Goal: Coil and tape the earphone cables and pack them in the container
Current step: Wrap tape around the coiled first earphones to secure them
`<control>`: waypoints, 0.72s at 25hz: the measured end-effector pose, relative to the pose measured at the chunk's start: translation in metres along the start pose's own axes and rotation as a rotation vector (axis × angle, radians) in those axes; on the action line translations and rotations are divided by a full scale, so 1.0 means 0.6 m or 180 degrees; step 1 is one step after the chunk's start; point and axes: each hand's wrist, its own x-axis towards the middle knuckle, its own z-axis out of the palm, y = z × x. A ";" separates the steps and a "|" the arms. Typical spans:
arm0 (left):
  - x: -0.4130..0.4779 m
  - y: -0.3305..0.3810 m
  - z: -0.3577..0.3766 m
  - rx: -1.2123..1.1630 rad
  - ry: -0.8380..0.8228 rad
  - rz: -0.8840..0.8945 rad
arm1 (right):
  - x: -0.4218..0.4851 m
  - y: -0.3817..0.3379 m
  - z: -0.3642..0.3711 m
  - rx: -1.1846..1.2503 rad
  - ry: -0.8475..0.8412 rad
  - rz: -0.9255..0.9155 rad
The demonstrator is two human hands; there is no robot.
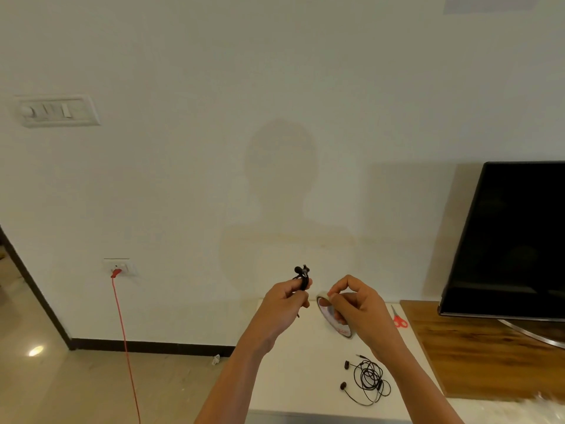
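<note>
My left hand (287,298) is raised above the white table (290,377) and pinches a bundled black earphone cable (302,275), whose earbuds stick up above my fingers. My right hand (351,304) holds a roll of clear tape (327,313) just to the right, thumb and forefinger pinched at the roll's top edge. A second black earphone (368,379) lies loosely coiled on the table below my right wrist, its two earbuds spread to the left. No container shows in this view.
Red-handled scissors (399,318) lie at the table's back right. A dark TV screen (513,240) stands on a wooden surface (477,356) to the right. A red cord (125,341) hangs from a wall socket at left, over the tiled floor.
</note>
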 end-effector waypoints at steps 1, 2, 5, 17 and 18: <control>0.000 0.001 0.002 -0.0098 -0.0015 -0.0074 | 0.001 0.002 0.003 -0.0129 0.0045 -0.0052; 0.002 0.000 0.004 -0.0199 -0.0025 -0.0129 | 0.002 0.002 0.006 -0.0256 0.0102 -0.0102; -0.001 -0.008 0.012 -0.0116 -0.0070 -0.0077 | 0.004 -0.007 0.021 -0.0425 0.0118 -0.0170; 0.006 -0.030 0.013 0.0193 0.0026 0.0077 | 0.019 -0.005 0.059 -0.0500 0.0289 -0.0162; 0.008 -0.033 0.012 0.0222 0.0058 0.0093 | 0.018 -0.002 0.062 -0.0482 0.0330 -0.0166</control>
